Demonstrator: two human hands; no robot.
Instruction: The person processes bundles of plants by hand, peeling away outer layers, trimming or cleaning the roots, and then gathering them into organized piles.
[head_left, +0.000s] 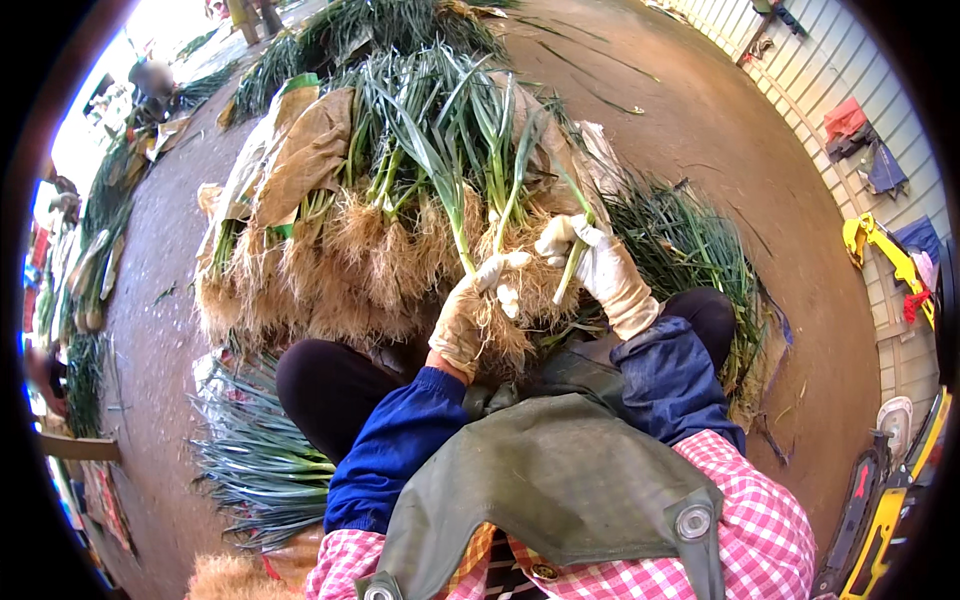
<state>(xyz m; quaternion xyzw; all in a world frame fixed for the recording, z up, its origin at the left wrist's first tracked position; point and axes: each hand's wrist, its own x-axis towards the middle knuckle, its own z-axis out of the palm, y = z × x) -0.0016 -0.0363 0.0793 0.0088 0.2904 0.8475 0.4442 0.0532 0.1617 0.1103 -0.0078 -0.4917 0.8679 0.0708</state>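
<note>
Both of my hands wear pale, soiled gloves. My left hand (472, 310) is closed round the white stem of a green onion (458, 225), whose bushy roots hang below the glove and whose leaves point away from me. In my right hand (598, 262) a single green stalk (568, 272) is pinched, its pale end pointing down; from this view I cannot tell whether it is attached to the other plant. Just beyond my hands lies a large heap of green onions (390, 245), tan roots toward me and leaves pointing away, partly wrapped in brown sacking (305, 160).
Trimmed green onions (262, 450) lie by my left knee. A pile of green leaves (685, 250) is at my right. More leaves (390, 30) are heaped farther off. Yellow-and-black equipment (880, 520) stands at the right edge near a pale slatted wall (810, 90). Other people are at far left.
</note>
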